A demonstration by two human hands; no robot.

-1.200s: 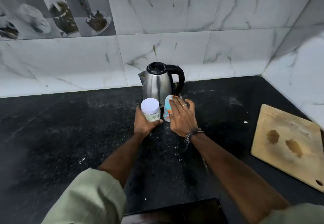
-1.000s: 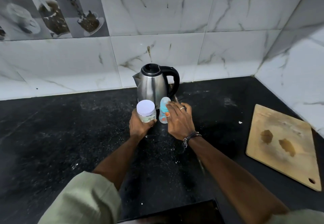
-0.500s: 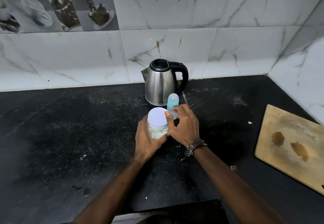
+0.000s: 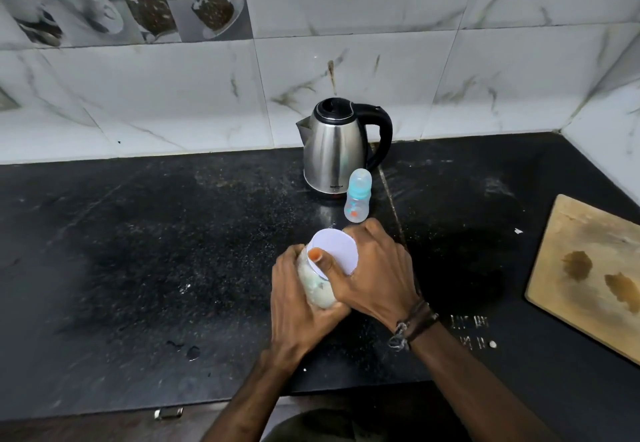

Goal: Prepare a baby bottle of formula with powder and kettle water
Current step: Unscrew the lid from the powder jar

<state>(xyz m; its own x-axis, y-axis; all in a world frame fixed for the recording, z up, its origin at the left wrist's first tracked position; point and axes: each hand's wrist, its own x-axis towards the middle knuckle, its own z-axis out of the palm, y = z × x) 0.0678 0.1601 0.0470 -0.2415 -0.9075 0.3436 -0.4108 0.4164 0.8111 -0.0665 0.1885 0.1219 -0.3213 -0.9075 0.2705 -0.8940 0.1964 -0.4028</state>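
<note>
While the left hand point(image 4: 294, 306) grips the tilted jar point(image 4: 317, 285), the right hand point(image 4: 374, 275) clasps its lid point(image 4: 337, 249). Bottle point(image 4: 357, 195) stands capped just beyond, beside the kettle point(image 4: 337, 150), nearer the right hand.

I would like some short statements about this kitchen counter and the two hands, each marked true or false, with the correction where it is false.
1. The left hand grips the clear plastic jar of pale powder. True.
2. The jar's white round lid lies on the black stone counter. False: it is on the jar, under the right hand, which grips it.
3. The small clear baby bottle with a turquoise collar stands upright in front of the steel electric kettle. True.
4. The right hand holds the baby bottle. False: no hand touches the bottle.
5. The wooden cutting board lies at the counter's left. False: it is at the right.
</note>
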